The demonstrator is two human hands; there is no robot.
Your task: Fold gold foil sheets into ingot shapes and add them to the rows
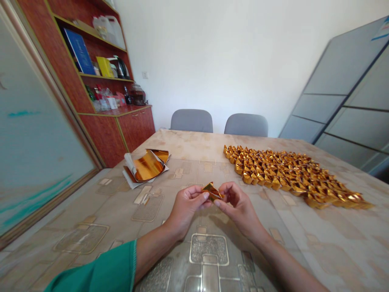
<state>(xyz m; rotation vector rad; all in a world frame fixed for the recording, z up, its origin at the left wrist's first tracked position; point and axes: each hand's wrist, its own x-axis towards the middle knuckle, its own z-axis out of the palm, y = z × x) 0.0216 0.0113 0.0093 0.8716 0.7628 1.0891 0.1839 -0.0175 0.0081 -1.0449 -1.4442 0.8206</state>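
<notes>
Between my two hands, above the middle of the table, is a folded gold foil paper piece (211, 189) with a pointed top. My left hand (194, 198) pinches its left side between thumb and fingers. On its right side, my right hand (233, 201) grips the lower corner in the same way. Many folded gold paper ingots (273, 168) stand in tight rows to the right of my hands. Over to the left lies a loose stack of gold foil paper sheets (148, 165), curled and mixed with white edges.
A patterned, clear-covered tablecloth (179, 243) spreads over the table. Two grey chairs (191, 120) stand at the far edge, against the white wall. A red-brown shelf cabinet (130, 129) is at the left, beside a sliding door (36, 134). Grey panelled doors (331, 85) stand at the right.
</notes>
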